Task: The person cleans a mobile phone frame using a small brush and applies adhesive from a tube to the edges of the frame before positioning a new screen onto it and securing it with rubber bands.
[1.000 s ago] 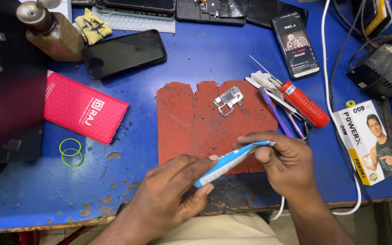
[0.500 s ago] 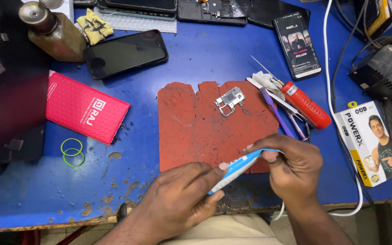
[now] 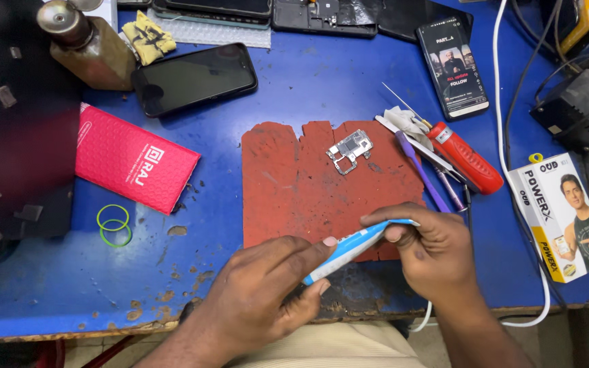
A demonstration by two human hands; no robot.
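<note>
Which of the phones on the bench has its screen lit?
The upright phone at the top right, beside the white cable; its screen shows a picture. The larger phone lying near the brass bottle is dark.

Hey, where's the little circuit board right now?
In the head view the small circuit board lies on the upper right part of the red mat, left of the red-handled screwdriver, beyond both hands.
</note>
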